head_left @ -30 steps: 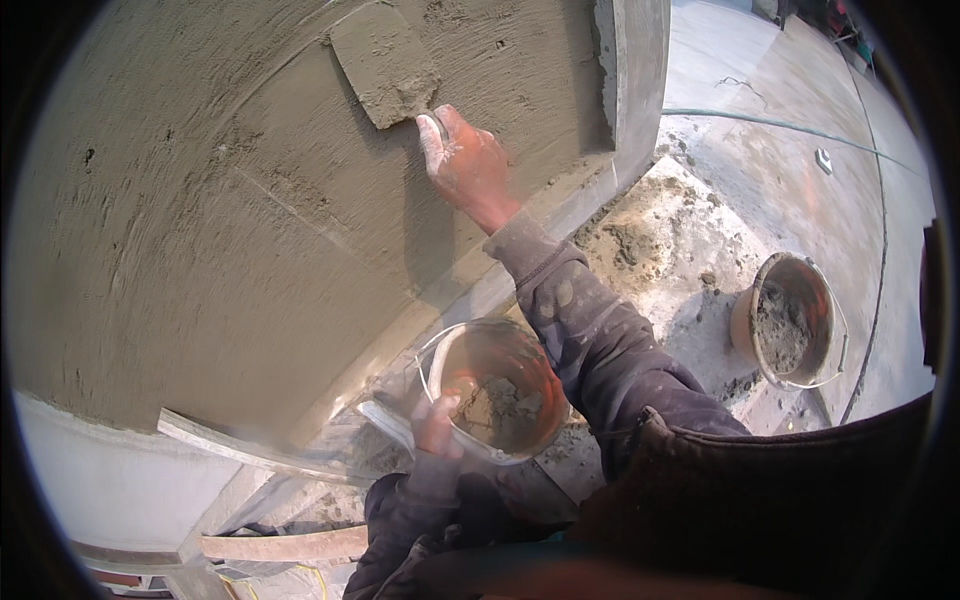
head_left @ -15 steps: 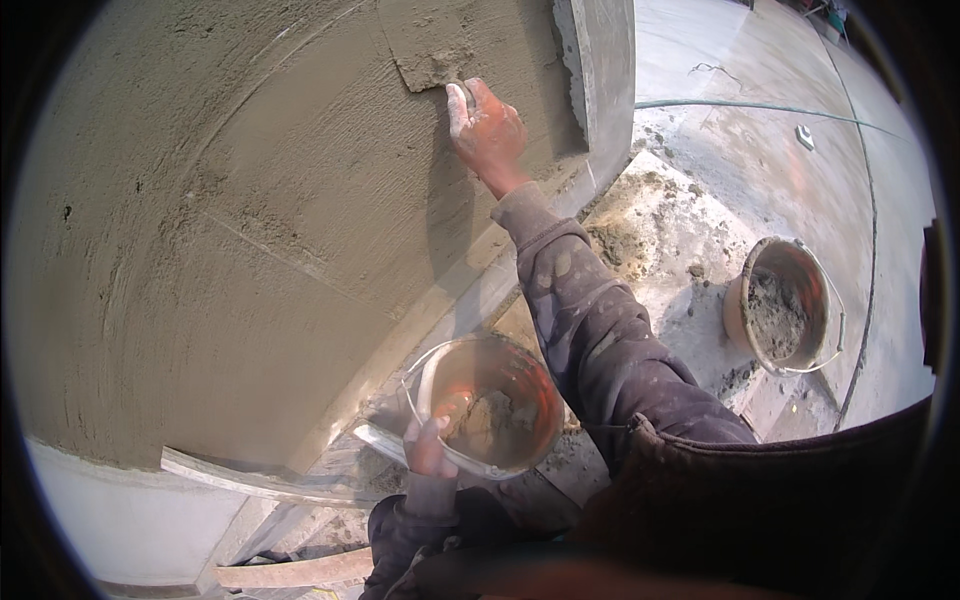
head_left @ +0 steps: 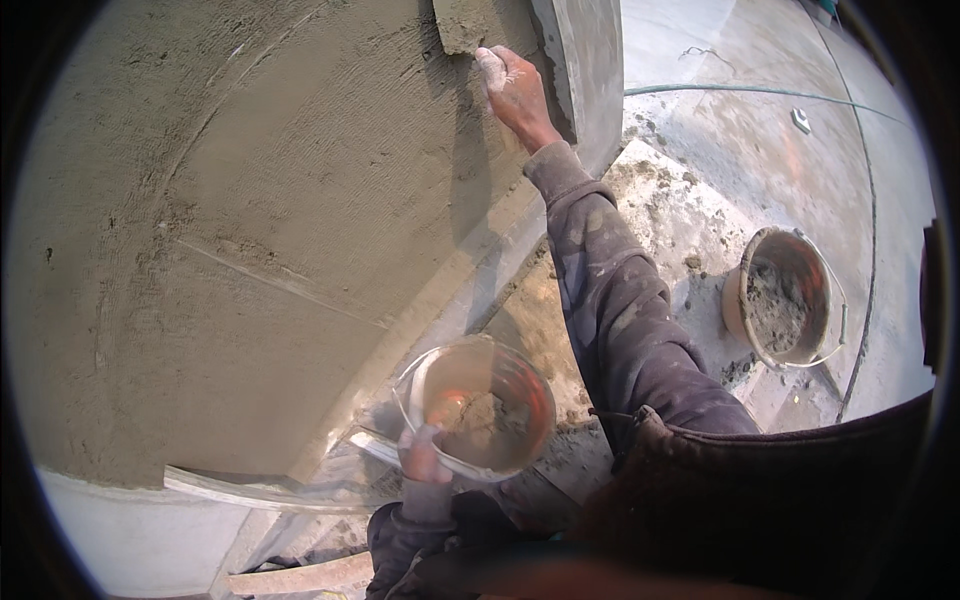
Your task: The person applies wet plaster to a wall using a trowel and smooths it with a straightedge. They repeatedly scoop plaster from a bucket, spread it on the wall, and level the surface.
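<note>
My right hand (head_left: 517,95) is closed on a trowel whose flat, mortar-smeared blade (head_left: 461,28) lies against the wet plastered wall (head_left: 300,200); its handle is hidden in the fist. The blade's upper part runs out of the picture at the top edge, close to the wall's right border. Lower down, my left hand (head_left: 424,457) grips the near left rim of an orange bucket (head_left: 541,415). Inside the bucket sits some grey-brown mortar (head_left: 490,420). The bucket tilts so that its mouth faces me, and its wire handle hangs at the left side.
A second bucket (head_left: 735,305) with mortar stands at the right on a mortar-spattered board (head_left: 690,200). A pale strip (head_left: 590,80) edges the wall. A green hose (head_left: 740,88) crosses the concrete floor. Wooden boards (head_left: 300,577) lie at the lower left.
My right hand and the trowel have moved up and to the right along the wall. My left hand stays on the bucket rim; both shift slightly in view.
</note>
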`<state>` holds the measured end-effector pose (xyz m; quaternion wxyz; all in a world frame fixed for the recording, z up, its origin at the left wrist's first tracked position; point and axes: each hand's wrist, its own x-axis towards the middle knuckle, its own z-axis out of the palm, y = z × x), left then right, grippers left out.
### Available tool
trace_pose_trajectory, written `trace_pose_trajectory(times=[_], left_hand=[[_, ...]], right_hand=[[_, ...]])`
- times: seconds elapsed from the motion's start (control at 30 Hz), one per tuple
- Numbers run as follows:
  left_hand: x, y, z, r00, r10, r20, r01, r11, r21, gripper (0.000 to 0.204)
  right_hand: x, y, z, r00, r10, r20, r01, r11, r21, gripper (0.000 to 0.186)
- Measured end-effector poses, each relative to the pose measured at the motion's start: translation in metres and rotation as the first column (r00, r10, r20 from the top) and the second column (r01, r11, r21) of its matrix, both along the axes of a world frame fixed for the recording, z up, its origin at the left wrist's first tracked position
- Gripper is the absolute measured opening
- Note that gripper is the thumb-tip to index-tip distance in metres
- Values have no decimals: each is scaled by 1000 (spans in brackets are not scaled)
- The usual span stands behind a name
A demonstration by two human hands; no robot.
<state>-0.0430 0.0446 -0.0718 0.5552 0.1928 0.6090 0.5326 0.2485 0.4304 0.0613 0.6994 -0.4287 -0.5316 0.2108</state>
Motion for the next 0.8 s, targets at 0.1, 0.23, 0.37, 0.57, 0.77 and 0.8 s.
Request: trace_pose_trajectory(times=[0.1, 0.23, 0.37, 0.57, 0.77, 0.8], left_hand=[[12, 2, 6, 997, 37, 63, -39, 999, 29, 49], [6, 2, -5, 996, -7, 93, -1, 996, 92, 50], [13, 3, 4, 992, -16, 122, 3, 994, 106, 43], [5, -5, -9, 1000, -4, 25, 2, 997, 80, 32], [13, -12, 12, 996, 74, -55, -70, 995, 67, 26], [12, -9, 8, 995, 64, -71, -59, 996, 64, 26]], right_hand=[[-33, -26, -4, 998, -4, 62, -2, 996, 90, 35], [-76, -62, -3, 992, 50, 112, -60, 994, 89, 32], [-123, -83, -8, 972, -27, 235, 2, 994, 105, 30], [-178, -122, -2, 962, -33, 273, -10, 988, 156, 28], [-240, -171, 11, 944, -22, 330, -49, 977, 206, 22], [-242, -174, 10, 940, -8, 341, -63, 979, 195, 21]])
